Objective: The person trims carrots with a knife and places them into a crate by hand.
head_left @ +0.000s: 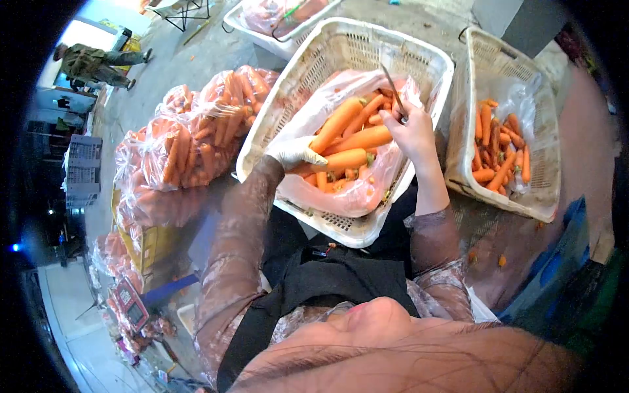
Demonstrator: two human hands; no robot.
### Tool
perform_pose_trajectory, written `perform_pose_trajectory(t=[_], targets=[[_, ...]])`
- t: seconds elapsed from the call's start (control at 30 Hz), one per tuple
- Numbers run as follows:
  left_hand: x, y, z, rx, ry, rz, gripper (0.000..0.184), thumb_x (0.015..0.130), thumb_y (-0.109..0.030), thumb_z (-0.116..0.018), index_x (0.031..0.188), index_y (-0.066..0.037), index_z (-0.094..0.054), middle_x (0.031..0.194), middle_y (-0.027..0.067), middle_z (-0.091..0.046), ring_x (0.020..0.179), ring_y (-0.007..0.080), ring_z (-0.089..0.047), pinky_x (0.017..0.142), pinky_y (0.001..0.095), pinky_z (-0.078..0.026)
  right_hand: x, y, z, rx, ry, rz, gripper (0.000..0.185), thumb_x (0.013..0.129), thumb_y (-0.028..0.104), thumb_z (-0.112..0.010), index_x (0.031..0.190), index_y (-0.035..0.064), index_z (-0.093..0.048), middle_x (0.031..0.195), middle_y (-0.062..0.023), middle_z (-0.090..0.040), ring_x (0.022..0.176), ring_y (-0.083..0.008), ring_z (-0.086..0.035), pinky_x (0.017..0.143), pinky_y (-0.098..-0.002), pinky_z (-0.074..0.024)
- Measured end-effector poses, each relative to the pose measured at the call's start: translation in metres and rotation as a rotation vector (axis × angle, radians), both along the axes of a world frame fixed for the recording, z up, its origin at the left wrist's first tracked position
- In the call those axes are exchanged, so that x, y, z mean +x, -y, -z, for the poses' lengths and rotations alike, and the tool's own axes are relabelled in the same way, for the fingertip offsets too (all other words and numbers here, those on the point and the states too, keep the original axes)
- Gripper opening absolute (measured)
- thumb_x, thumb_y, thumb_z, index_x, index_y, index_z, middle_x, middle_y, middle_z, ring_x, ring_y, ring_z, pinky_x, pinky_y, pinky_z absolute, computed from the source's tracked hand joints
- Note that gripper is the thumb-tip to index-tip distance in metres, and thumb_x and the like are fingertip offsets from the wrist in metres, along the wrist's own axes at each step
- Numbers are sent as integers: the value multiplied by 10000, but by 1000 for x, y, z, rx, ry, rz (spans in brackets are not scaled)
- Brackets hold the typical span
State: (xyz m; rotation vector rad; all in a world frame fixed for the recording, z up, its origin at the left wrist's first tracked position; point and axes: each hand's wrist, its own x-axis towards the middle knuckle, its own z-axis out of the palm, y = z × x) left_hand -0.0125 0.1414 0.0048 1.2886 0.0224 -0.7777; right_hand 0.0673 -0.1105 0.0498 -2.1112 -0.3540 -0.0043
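Observation:
A white plastic basket (259,134) stands at my lap, with a pink plastic bag (347,206) of carrots inside. My left hand (296,154), in a white glove, is closed round a large carrot (345,159) over the pile. My bare right hand (409,128) holds a knife (392,84) by its handle, the thin blade pointing up and away from me. Other large carrots (337,124) lie between the two hands. Small carrot pieces rest in the near part of the bag.
Another basket (550,177) with smaller carrots (501,154) stands at the right. Bagged carrots (190,141) are piled at the left, near a red scale (131,302). A further basket (282,46) is at the top. A person (98,64) is at the upper left.

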Motion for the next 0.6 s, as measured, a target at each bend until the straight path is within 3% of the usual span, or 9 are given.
perform_pose_trajectory(t=[0.03, 0.07, 0.17, 0.3, 0.33, 0.43, 0.5, 0.53, 0.6], targets=[[-10, 3, -12, 5, 19, -111, 819, 665, -180, -766, 1346, 29, -363, 1288, 130, -493, 1152, 204, -496, 1011, 326, -374, 4, 1, 6, -7, 36, 26, 324, 759, 304, -687, 672, 23, -552, 587, -118, -572, 550, -246, -578, 557, -360, -459], [-18, 1, -5, 52, 71, -212, 755, 687, -175, -746, 1321, 31, -393, 1226, 149, -536, 1115, 231, -531, 978, 343, -411, 7, 0, 11, -3, 66, 17, 324, 759, 304, -687, 672, 23, -552, 587, -118, -572, 550, -246, -578, 557, -360, -459], [-53, 20, -7, -242, -11, -488, 636, 729, -157, -713, 1269, 47, -445, 1113, 164, -589, 981, 266, -602, 868, 355, -489, 6, -6, 20, 67, 52, 23, 322, 772, 290, -693, 663, 24, -549, 561, -85, -565, 519, -194, -557, 539, -347, -453], [-73, 50, -6, -442, 7, -741, 554, 806, -122, -660, 1286, 23, -424, 1136, 134, -576, 979, 209, -604, 887, 315, -491, -31, -25, -8, 240, -393, -158, 298, 767, 312, -738, 719, 47, -609, 607, 6, -568, 502, -95, -505, 487, -283, -421], [-74, 53, -3, -469, 32, -773, 562, 799, -134, -679, 1285, -6, -428, 1140, 122, -573, 1003, 208, -603, 835, 317, -533, -44, -32, -21, 255, -508, -194, 298, 759, 316, -749, 733, 52, -615, 619, 10, -570, 489, -91, -498, 465, -267, -412], [-82, 54, 0, -392, 255, -781, 568, 784, -97, -690, 1286, -7, -440, 1155, 96, -564, 1052, 192, -566, 925, 306, -451, -52, -53, 18, 253, -404, -362, 272, 741, 281, -770, 759, 53, -623, 635, 10, -580, 465, -76, -499, 416, -235, -392], [-88, 43, 10, -226, 305, -742, 590, 748, -90, -721, 1271, -8, -461, 1152, 80, -571, 1081, 184, -548, 946, 307, -424, -55, -58, 23, 578, -507, -442, 233, 717, 217, -783, 759, 48, -627, 640, -8, -593, 465, -76, -522, 400, -224, -387], [-93, 37, 12, -141, 291, -712, 600, 733, -85, -731, 1266, -6, -466, 1156, 76, -573, 1093, 181, -541, 949, 306, -417, -54, -59, 18, 577, -499, -446, 233, 717, 217, -783, 759, 48, -627, 640, -8, -593, 465, -76, -522, 400, -224, -387], [-105, 38, 11, -149, 316, -697, 611, 720, -75, -736, 1264, -5, -467, 1163, 75, -574, 1095, 181, -538, 948, 309, -415, -46, -56, 9, 770, -361, -305, 198, 715, 149, -778, 780, 36, -629, 638, -14, -597, 447, -85, -520, 396, -229, -386]])
